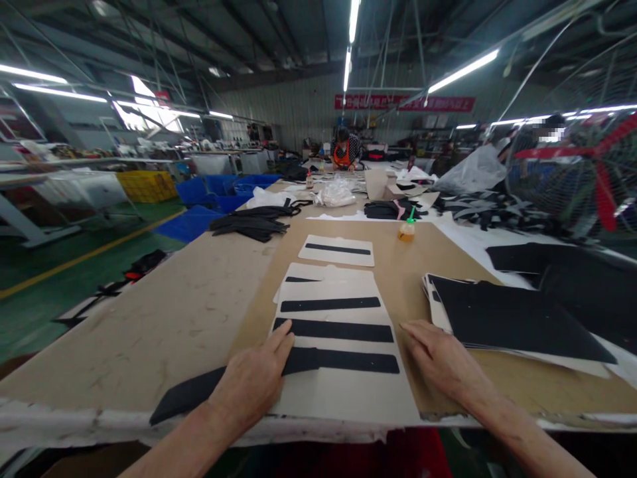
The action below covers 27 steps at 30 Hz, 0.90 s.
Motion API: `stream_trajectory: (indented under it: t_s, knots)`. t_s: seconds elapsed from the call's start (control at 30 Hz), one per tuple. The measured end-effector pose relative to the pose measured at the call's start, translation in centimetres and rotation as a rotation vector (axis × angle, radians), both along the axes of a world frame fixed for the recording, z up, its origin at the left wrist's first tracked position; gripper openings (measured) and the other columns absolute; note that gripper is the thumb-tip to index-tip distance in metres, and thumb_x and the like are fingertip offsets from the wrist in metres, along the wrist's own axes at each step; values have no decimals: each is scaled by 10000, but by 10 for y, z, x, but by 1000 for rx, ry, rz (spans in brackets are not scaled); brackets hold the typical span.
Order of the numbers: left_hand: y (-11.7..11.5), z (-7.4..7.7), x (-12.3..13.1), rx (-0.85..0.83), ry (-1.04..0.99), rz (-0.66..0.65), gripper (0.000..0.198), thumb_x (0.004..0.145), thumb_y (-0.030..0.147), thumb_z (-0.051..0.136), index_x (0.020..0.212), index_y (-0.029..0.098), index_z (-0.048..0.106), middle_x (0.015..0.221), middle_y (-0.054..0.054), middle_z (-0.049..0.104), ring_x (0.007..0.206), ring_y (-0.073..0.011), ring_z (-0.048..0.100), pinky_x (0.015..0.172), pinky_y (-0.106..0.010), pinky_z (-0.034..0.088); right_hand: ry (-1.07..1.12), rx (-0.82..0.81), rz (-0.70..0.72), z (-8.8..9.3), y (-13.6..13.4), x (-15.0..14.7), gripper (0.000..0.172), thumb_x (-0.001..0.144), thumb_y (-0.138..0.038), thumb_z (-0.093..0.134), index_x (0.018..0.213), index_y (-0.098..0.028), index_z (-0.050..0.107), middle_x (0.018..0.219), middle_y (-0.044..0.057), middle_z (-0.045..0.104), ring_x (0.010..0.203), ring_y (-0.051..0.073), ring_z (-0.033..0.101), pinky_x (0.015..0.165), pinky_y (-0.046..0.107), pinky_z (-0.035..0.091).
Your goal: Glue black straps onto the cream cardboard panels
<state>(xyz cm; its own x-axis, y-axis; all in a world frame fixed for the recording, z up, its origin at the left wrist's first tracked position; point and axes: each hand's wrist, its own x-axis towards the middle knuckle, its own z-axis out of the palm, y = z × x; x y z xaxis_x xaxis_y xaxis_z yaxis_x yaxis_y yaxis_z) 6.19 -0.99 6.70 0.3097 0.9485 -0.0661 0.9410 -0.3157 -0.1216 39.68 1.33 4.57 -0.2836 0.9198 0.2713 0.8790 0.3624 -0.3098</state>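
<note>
An overlapping row of cream, flat rectangular panels (348, 399), each panel crossed by a matte black strip with rounded ends (348, 330), lies between the person's two hands. The left hand (253, 372) is palm down over the row's left edge, fingers stretched out, fingertips resting on the end of one of the strips. A loose, long, black, flexible band (192, 395) runs under this hand, from left of the row onto its nearest panel; whether the hidden thumb pinches it, I cannot tell. The right hand (440, 352) is just beside the row's right edge, fingers extended and together, grasping nothing visible.

Beyond the row lies a single cream rectangular panel with a black strip (336, 259). Farther beyond and right of the row stands a translucent bottle with a green nozzle and amber liquid (407, 232). Well right of the row is a stack topped by a black flat sheet (512, 318).
</note>
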Motion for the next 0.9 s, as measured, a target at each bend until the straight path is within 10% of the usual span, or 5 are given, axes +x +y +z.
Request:
stream_trajectory:
  t_s: [0.3, 0.9]
  knots:
    - [19, -30, 25, 65, -184, -141, 557, 843, 154, 499, 1399, 160, 483, 1459, -114, 490, 1245, -294, 455, 1024, -420, 457, -114, -92, 348, 3, 42, -77, 513, 832, 3, 375, 1244, -163, 634, 1200, 115, 644, 1112, 204, 567, 1028, 380, 439]
    - [22, -34, 16, -23, -335, -161, 597, 823, 265, 558, 1398, 123, 479, 1455, -151, 487, 1236, -321, 440, 1009, -445, 449, -267, -175, 549, -5, 86, -106, 713, 806, 42, 427, 1374, -375, 534, 964, 32, 512, 875, 162, 471, 778, 270, 418]
